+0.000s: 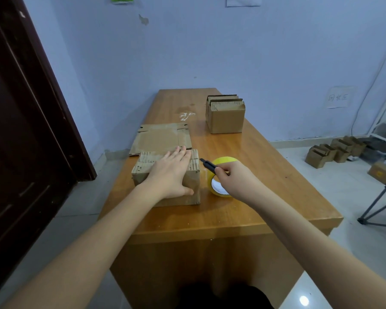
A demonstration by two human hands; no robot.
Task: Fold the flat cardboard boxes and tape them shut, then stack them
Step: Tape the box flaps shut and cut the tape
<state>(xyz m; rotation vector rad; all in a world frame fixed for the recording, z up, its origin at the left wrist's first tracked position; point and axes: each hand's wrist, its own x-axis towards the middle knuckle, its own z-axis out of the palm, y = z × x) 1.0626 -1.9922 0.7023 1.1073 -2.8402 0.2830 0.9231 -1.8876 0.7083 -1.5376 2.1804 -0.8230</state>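
Left hand [173, 172] lies flat, fingers straight, on the folded box [165, 179]; right hand [234, 178] grips a black cutter [208, 166] over the yellow tape roll [221, 177].
Likely risks: flaps springing open if pressure eases, or the blade nearing the left fingers, on the tabletop [265, 175].

— Where does the single view sit?
— On the person's head, looking forward and down along a wooden table [243, 210] that runs away toward the far wall [232, 52].
— How close?
— Near: both forearms enter from the bottom edge, and the table's near end fills the lower middle. Wide-angle, so the door [20, 130] on the left leans.
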